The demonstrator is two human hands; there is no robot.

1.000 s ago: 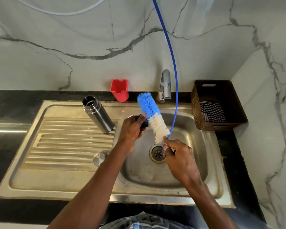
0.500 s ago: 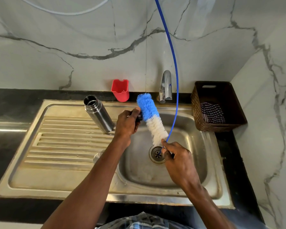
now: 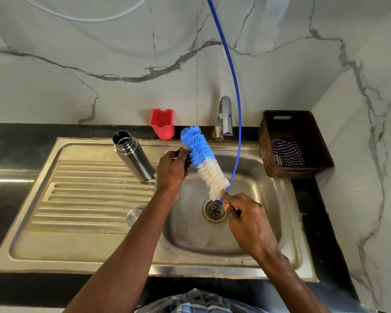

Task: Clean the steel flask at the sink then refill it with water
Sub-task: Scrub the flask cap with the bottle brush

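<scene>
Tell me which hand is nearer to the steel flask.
Left. The left hand holds a small dark object just right of the steel flask, not touching it. The right hand is farther off, over the sink basin by the drain.

Change over one second: the left hand [image 3: 172, 168] sits farther up the bottle brush [image 3: 203, 162], its fingers [image 3: 182, 152] now beside the blue bristles rather than the white; the right hand [image 3: 246, 219] sits slightly lower.
</scene>
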